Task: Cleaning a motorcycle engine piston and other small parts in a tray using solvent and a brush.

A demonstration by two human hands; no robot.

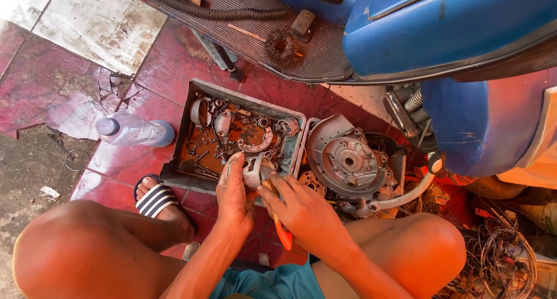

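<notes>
the left hand (233, 195) has its grip clamped on a small grey metal part (255, 170), right at the near rim of the rusty parts tray (174, 168) on the red tiled floor (174, 61). the right hand (301, 209) is closed around an orange-handled tool (283, 234), its tip against that part. just beside them sits the round engine casing (347, 158), with a plastic bottle (132, 130) lying left of the tray.

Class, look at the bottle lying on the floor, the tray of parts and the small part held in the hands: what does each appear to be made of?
Bottle: clear plastic, by its see-through, lightly ribbed wall and pale cap.
Tray: probably metal, painted grey-green, its floor rusty orange.
Held part: seemingly cast metal, dull grey and grimy, gripped by the left hand.
Tool in the right hand: an orange handle, likely plastic.
</notes>
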